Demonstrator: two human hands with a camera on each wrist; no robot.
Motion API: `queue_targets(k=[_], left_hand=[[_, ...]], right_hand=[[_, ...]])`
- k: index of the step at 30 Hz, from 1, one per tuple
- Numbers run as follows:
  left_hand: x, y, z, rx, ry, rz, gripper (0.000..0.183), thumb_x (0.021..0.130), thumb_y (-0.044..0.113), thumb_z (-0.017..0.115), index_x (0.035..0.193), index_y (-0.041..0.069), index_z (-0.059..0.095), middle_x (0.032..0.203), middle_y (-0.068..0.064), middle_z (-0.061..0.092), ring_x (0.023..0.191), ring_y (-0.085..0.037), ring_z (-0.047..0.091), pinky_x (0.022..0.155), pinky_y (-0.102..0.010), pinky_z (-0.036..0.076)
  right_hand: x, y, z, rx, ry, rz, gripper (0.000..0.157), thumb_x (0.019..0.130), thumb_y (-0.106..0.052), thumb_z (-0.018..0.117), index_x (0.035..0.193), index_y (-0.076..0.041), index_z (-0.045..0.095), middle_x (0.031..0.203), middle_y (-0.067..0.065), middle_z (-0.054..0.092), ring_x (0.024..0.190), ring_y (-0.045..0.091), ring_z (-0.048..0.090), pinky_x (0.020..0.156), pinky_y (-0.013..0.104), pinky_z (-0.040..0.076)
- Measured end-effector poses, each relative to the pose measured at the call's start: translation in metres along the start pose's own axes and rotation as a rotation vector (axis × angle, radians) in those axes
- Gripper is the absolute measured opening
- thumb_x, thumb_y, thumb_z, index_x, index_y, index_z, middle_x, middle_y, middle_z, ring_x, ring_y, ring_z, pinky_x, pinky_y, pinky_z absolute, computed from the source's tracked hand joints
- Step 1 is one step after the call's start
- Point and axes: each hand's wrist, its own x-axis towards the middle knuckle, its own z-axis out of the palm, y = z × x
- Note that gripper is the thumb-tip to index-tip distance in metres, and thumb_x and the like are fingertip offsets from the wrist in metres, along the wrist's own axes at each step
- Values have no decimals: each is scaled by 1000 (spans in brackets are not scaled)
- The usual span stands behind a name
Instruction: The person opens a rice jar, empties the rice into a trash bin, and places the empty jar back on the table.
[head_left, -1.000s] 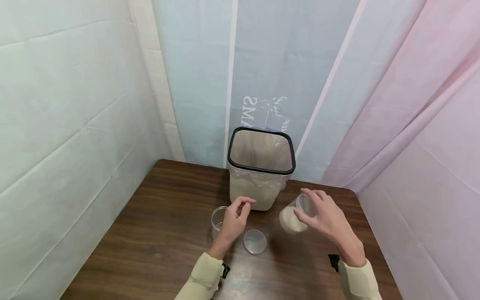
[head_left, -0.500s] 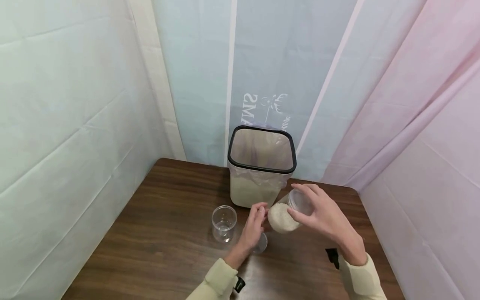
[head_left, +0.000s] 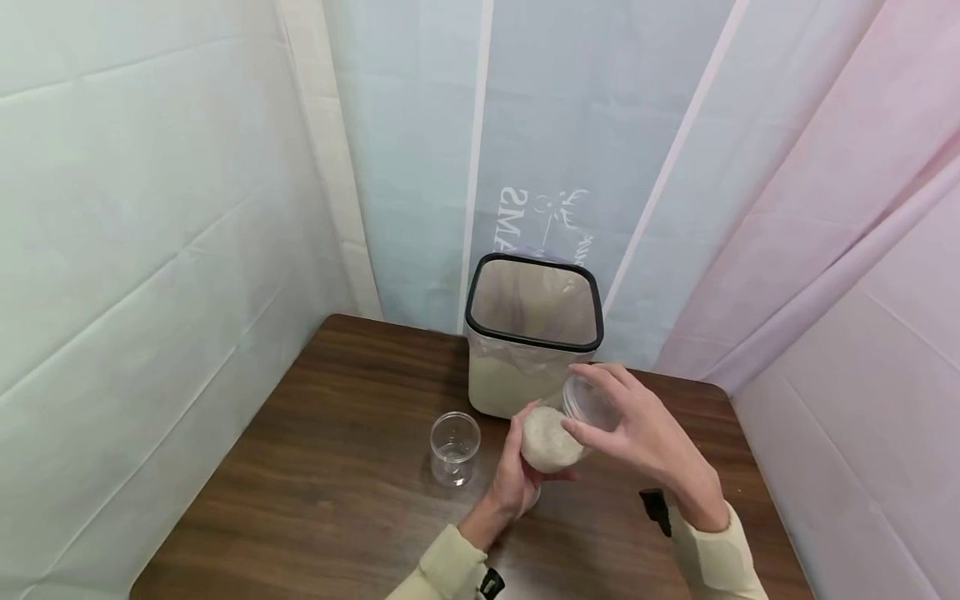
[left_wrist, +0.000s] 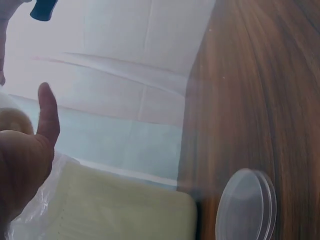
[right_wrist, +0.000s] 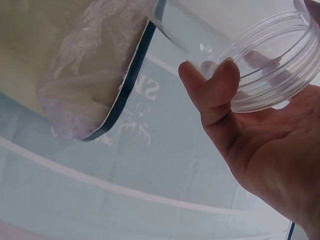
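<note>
1. Head: the left hand (head_left: pixel 512 477) had left the clear cup (head_left: pixel 454 450) to cradle the tilted jar (head_left: pixel 551 442) of pale contents, before the bin (head_left: pixel 497 387); the right hand (head_left: pixel 648 433) gripped its upper end; judged: load now shared, better steadied
2. Left wrist: one finger stood up beside the jar; a lid (left_wrist: pixel 244 207) lay on the table (left_wrist: pixel 230 100)
3. Right wrist: fingers curled around the jar's clear, threaded end (right_wrist: pixel 280 92)

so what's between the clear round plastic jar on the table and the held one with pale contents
In the head view: the person's left hand, against the held jar, then bare brown wood-grain tabletop up to the standing jar.
</note>
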Motion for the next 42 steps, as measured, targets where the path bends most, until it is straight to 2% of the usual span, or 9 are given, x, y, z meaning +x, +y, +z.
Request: queue_targets(k=[7, 12, 16, 22, 26, 30, 33, 36, 42], left_hand=[[-3, 1, 7, 17, 79, -18, 49, 104, 55, 9, 126, 24, 40, 95, 2, 61, 65, -10, 61, 52, -28, 48], [-3, 3, 4, 27, 89, -17, 48, 102, 61, 13, 118, 26, 41, 86, 4, 63, 58, -10, 60, 46, -26, 41], [-4, 8, 0, 28, 109, -83, 50, 101, 62, 15, 117, 24, 42, 78, 3, 66, 55, -13, 62, 44, -26, 37], [-4, 13, -9, 48, 82, -177, 60, 98, 67, 15, 116, 19, 48, 76, 1, 67, 54, -15, 61, 42, -25, 33], [-5, 13, -15, 57, 33, -180, 64, 96, 71, 19, 111, 18, 51, 75, 2, 67, 53, -14, 60, 41, -23, 30], [-8, 13, -19, 71, 25, -130, 55, 99, 67, 17, 110, 21, 47, 75, 3, 66, 52, -12, 60, 40, -23, 29], [-8, 13, -21, 99, 62, -74, 51, 100, 62, 15, 111, 22, 45, 74, 5, 66, 52, -12, 61, 40, -23, 30], [-8, 14, -22, 138, 93, -16, 52, 102, 59, 15, 114, 18, 44, 73, 6, 65, 51, -11, 60, 40, -23, 32], [-10, 14, -24, 191, 85, 11, 55, 104, 52, 12, 122, 7, 39, 72, 6, 63, 49, -12, 58, 40, -24, 33]], right_hand=[[1, -2, 7, -3, 8, 5, 54, 85, -36, 76, 134, -25, 57, 125, -7, 60, 109, 11, 60, 88, 37, 50], [3, -3, 12, -51, 60, -69, 54, 81, -33, 78, 131, -21, 60, 119, -4, 63, 102, 12, 63, 83, 36, 51], [4, -7, 13, -57, 60, -134, 56, 80, -33, 78, 131, -20, 60, 119, -5, 62, 101, 10, 62, 83, 33, 51], [7, -7, 7, -16, -54, -232, 60, 82, -35, 78, 136, -23, 55, 130, -7, 56, 114, 9, 56, 94, 26, 46], [4, -8, -2, -1, -182, -274, 64, 84, -37, 76, 141, -25, 50, 143, -5, 50, 128, 12, 48, 100, 27, 43], [-1, -13, -9, -50, -218, -191, 68, 85, -49, 72, 145, -29, 45, 146, -4, 47, 128, 15, 47, 93, 35, 48], [-1, -19, -8, -155, -189, -86, 69, 84, -59, 68, 143, -28, 47, 125, -2, 58, 98, 9, 58, 72, 31, 51], [-1, -24, -4, -248, -179, -10, 69, 85, -63, 64, 140, -23, 51, 99, -2, 61, 66, 2, 51, 56, 26, 43], [-4, -27, -2, -246, -234, 54, 65, 87, -63, 61, 138, -22, 53, 94, -4, 61, 59, -1, 47, 58, 26, 45]])
